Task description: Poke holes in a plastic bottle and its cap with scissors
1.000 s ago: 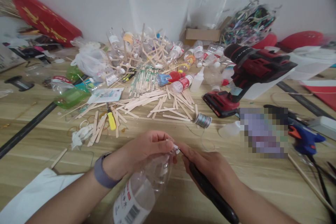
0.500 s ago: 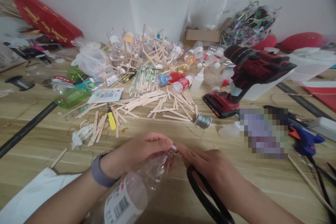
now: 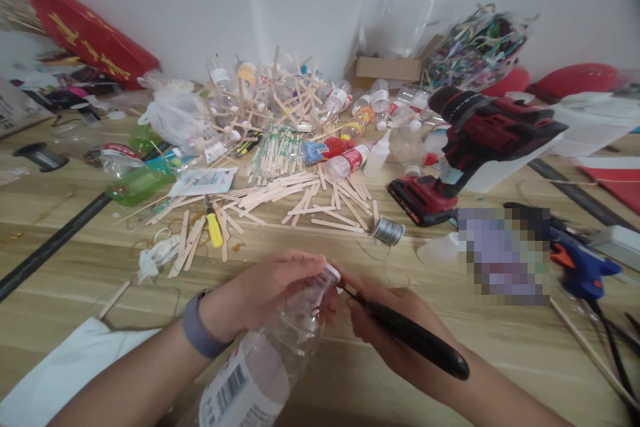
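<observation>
A clear plastic bottle (image 3: 295,327) with a white label lies slanted, its neck pointing up and away. My left hand (image 3: 280,287) is wrapped round the bottle near its neck, fingers closed, with a grey band on the wrist. Black-handled scissors (image 3: 420,339) are in my right hand (image 3: 395,317), whose closed fingers are beside the bottle's mouth. The thin metal end of the scissors reaches to the white ring at the neck. The tips of my right fingers are partly hidden behind the bottle.
Wooden sticks (image 3: 280,190) and several bottles lie ahead. A yellow screwdriver (image 3: 215,229) and thread spool (image 3: 389,230) lie beyond my hands. At the right are a red drill (image 3: 495,127) and blue glue gun (image 3: 583,263); white cloth (image 3: 65,373) lies left.
The scissors have turned in my right hand, so the black handle now lies across the palm and wrist. The bottle has turned slightly in my left hand.
</observation>
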The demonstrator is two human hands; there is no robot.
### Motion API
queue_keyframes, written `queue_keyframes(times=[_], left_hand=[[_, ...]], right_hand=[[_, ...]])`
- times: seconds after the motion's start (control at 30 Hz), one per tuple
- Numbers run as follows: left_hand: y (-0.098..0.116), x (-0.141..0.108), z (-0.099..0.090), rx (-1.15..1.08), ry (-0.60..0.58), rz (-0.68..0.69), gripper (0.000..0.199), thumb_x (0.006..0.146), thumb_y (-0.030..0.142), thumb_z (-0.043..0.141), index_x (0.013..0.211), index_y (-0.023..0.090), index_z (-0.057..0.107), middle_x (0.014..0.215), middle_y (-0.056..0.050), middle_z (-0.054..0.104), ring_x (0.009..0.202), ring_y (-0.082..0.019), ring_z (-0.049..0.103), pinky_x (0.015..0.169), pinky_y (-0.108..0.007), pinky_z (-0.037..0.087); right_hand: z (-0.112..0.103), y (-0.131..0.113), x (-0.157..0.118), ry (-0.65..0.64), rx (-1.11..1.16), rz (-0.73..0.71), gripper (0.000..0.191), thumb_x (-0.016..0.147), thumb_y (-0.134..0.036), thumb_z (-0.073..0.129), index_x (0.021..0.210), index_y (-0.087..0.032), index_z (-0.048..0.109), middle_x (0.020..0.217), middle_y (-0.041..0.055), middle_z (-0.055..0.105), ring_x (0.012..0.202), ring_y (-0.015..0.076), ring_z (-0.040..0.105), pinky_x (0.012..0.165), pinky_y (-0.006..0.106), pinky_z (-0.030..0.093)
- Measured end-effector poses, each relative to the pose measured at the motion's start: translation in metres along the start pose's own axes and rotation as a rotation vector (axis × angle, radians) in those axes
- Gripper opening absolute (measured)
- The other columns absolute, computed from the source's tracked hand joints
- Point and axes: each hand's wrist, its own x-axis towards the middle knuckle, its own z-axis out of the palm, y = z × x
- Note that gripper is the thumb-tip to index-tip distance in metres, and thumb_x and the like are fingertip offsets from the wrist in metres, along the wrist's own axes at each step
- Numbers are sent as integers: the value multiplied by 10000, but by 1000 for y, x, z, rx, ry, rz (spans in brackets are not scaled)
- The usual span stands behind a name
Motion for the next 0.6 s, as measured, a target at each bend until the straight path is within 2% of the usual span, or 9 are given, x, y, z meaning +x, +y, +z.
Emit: queue_keyframes(times=[0.13, 0.27, 0.43, 0.6], left_hand=[[-4, 2, 0, -59, -14, -17, 425, 829, 537, 630, 726, 136, 727, 697, -42, 690, 651, -157, 632, 673, -271, 470], [-4, 3, 0, -62, -15, -44, 451, 795, 563, 650, 702, 129, 731, 675, -50, 684, 624, -157, 620, 644, -269, 460], [0, 2, 0, -6, 11, -53, 419, 848, 511, 599, 714, 136, 728, 662, -41, 676, 604, -141, 596, 621, -256, 432], [0, 1, 0, 19, -2, -61, 396, 849, 502, 588, 736, 145, 719, 664, -44, 684, 614, -149, 601, 621, -260, 441]], right_hand=[[3, 0, 0, 13, 14, 12, 535, 951, -149, 459, 1473, -267, 429, 847, -13, 682, 629, 105, 612, 627, 181, 482], [8, 7, 0, 44, -47, -56, 483, 988, -183, 444, 1466, -248, 427, 896, 8, 691, 718, 117, 651, 725, 198, 506], [3, 5, 3, 106, -213, -186, 644, 872, -30, 398, 1489, -217, 382, 849, 10, 705, 727, 137, 681, 626, 191, 485], [-10, -7, 8, 3, -308, -216, 566, 885, -37, 392, 1444, -99, 450, 892, 69, 737, 703, 173, 697, 584, 237, 492]])
